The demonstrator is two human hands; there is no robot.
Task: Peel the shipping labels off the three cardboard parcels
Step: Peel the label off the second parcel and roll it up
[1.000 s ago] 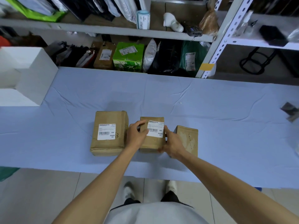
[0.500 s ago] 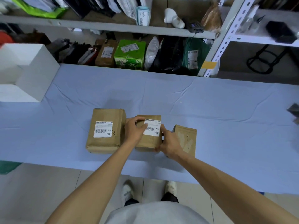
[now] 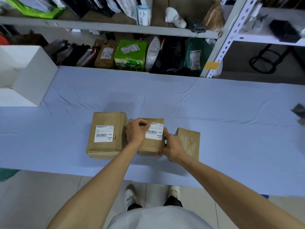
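Three brown cardboard parcels stand in a row near the front edge of the table. The left parcel (image 3: pixel 107 146) carries a white shipping label (image 3: pixel 104 133). The middle parcel (image 3: pixel 151 145) has its own white label (image 3: pixel 155 132); my left hand (image 3: pixel 136 132) pinches that label's upper left corner with curled fingers. My right hand (image 3: pixel 171 146) grips the middle parcel's right side. The right parcel (image 3: pixel 189 141) shows torn paper marks on top and no label.
The table wears a pale blue cloth (image 3: pixel 214 113). A white open box (image 3: pixel 24 75) stands at the far left. Behind the table, metal shelves (image 3: pixel 115 28) hold bags, a green carton (image 3: pixel 130 55) and a label roll (image 3: pixel 143 14). A dark object (image 3: pixel 298 111) lies at the right edge.
My left hand's fingers have curled tighter onto the middle label's upper left corner. My right hand stays on the parcel's right side. The camera has shifted slightly.
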